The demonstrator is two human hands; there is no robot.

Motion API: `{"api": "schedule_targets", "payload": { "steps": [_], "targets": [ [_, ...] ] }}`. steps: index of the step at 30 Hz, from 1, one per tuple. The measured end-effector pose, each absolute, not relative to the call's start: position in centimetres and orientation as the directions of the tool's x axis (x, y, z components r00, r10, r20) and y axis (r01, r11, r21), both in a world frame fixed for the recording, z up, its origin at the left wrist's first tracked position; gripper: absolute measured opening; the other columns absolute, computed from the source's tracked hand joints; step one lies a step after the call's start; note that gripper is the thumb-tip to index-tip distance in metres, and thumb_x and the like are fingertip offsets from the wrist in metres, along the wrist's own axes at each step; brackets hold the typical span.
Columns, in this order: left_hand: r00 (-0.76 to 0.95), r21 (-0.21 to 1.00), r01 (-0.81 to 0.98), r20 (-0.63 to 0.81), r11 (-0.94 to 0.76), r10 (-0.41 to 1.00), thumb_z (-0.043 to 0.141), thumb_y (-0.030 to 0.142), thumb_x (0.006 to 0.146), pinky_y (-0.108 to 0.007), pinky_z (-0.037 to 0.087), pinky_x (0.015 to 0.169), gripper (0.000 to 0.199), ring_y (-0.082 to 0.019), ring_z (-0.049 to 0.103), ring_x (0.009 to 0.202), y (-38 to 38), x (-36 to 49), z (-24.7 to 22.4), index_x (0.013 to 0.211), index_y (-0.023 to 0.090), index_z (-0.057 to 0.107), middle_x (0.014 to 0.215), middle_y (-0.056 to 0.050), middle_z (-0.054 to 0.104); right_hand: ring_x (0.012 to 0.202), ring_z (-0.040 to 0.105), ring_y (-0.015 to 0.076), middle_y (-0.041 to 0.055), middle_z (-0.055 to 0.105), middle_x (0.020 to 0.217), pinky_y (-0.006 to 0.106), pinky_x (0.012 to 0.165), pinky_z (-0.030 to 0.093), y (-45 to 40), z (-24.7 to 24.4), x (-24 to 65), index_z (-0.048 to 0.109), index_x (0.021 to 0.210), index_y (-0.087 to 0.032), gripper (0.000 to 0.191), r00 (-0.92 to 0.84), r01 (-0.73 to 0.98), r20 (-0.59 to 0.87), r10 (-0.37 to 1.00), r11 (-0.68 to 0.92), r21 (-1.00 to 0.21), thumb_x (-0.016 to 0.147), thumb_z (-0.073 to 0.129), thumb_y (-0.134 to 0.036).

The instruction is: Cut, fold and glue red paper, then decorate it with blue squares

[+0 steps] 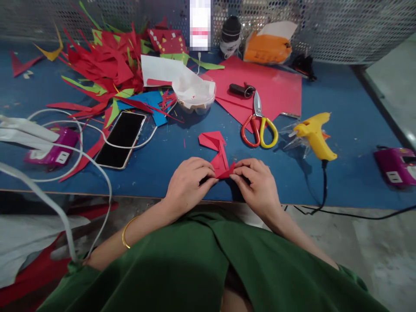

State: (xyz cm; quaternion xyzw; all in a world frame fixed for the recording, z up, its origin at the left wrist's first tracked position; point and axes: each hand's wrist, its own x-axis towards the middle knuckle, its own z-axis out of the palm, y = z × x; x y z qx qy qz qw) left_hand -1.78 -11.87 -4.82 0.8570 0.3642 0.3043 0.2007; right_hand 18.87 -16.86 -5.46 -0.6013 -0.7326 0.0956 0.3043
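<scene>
Folded red paper (221, 159): at the near edge of the blue tabletop (182, 149), directly in front of the person, between the two hands. Its upper part bends off to the left; a narrow strip runs down to the lower edge.

Left hand (189, 184): thumb and fingertips pinch the lower left corner. Right hand (259, 184): thumb and fingers pinch the lower right end, beside a small raised tip.

Step in hand, as judged: folding or creasing the lower edge. Next move calls for both pinches kept level and the edges lined up before pressure goes on; an uneven pull could skew the crease.

Further out: scissors (257, 105), handles toward the person, beyond the right hand, tips by the large red sheets (279, 89); yellow glue gun (314, 132) to the right; phone (121, 141) to the left; heap of paper scraps (112, 65) behind it.
</scene>
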Motion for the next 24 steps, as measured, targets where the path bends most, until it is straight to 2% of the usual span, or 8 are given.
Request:
{"api": "schedule_targets", "payload": {
  "steps": [7,14,24],
  "targets": [
    [0.516,0.565,0.547,0.353,-0.617,0.781,0.069,0.017,0.087,-0.034,0.049,0.079,0.008,-0.020,0.062,0.091,-11.9,-1.4,-4.7,0.080,0.016,0.069,0.092,-0.005,0.069,0.089,0.060,0.0241,0.0059,0.068,0.097,0.040,0.075,0.042,-16.8,-5.0,17.7,0.069,0.080,-0.021,0.014,0.031,0.840,0.279,0.960,0.126,-0.528,0.091,0.064,-0.028],
    [0.518,0.560,0.569,0.325,-0.602,0.791,0.066,0.017,0.088,-0.036,0.049,0.081,0.013,-0.021,0.059,0.092,-11.7,-1.2,-4.3,0.075,0.016,0.065,0.091,-0.006,0.067,0.089,0.060,0.0236,0.0054,0.067,0.096,0.040,0.077,0.042,-16.5,-5.2,17.6,0.066,0.077,-0.021,0.015,0.047,0.827,0.285,0.957,0.123,-0.549,0.090,0.066,-0.029],
    [0.516,0.527,0.588,0.340,-0.613,0.787,0.064,0.017,0.088,-0.037,0.049,0.080,0.016,-0.022,0.058,0.090,-11.7,-0.9,-4.2,0.072,0.017,0.062,0.088,-0.006,0.066,0.090,0.059,0.0247,0.0068,0.067,0.098,0.040,0.076,0.041,-16.4,-5.3,17.5,0.062,0.076,-0.021,0.016,0.045,0.854,0.264,0.964,0.100,-0.511,0.091,0.065,-0.028]
  ]
}}
